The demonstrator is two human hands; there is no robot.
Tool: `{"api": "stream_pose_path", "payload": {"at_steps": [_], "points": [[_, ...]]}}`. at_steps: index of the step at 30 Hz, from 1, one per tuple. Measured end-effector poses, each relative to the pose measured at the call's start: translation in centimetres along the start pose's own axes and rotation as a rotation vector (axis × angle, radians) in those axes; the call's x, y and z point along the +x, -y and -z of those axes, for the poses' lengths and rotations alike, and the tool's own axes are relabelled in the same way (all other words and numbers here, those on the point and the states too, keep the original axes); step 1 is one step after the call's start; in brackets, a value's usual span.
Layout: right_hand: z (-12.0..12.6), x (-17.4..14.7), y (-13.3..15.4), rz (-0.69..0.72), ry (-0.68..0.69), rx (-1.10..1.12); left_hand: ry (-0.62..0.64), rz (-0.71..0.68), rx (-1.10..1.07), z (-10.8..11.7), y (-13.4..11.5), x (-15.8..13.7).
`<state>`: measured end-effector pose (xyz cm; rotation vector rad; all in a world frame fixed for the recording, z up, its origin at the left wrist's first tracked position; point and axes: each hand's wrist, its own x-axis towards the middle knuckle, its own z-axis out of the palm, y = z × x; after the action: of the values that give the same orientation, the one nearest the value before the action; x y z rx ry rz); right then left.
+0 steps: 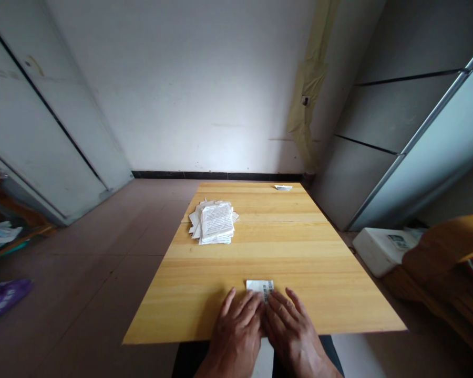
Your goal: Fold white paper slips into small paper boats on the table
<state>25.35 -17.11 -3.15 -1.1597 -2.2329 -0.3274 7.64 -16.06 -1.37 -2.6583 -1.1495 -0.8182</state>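
A small piece of printed paper [256, 285] lies flat near the table's front edge, its lower part covered by my fingers. My left hand [240, 320] rests palm down on its left side, with the thumb and fingers stretched out. My right hand [289, 323] lies palm down on the right side, fingers likewise extended and close to those of the left. Both hands press on the paper without gripping it. Further back on the left sits a messy stack of printed sheets [216, 223]. At the far right of the tabletop is a small folded paper [284, 188].
The wooden table [299, 252] reaches toward a white wall [201, 105]. A white box [382, 249] and brown wooden furniture [441, 262] stand to the right. A purple bag [3, 299] lies on the floor at left, near white cabinet doors [43, 115].
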Motion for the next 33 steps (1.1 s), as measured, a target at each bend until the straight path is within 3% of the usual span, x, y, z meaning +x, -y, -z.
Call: {"api": "stream_pose_path", "payload": {"at_steps": [10, 19, 25, 30, 33], "points": [[0.3, 0.4, 0.0, -0.005, -0.018, 0.058, -0.015, 0.038, 0.042, 2.5, 1.6, -0.7], [0.4, 0.5, 0.0, -0.017, -0.05, 0.028, 0.073, -0.005, -0.046, -0.6, 1.4, 1.2], [2.2, -0.1, -1.4, 0.139, 0.03, -0.071, 0.161, -0.004, -0.043, -0.1, 1.8, 0.7], [2.5, 0.0, -1.9, -0.003, 0.053, -0.065, 0.179, 0.056, -0.029, 0.3, 0.9, 0.6], [2.3, 0.8, -1.7, -0.009, 0.104, -0.091, 0.174, 0.067, -0.035, 0.3, 0.5, 0.6]]}}
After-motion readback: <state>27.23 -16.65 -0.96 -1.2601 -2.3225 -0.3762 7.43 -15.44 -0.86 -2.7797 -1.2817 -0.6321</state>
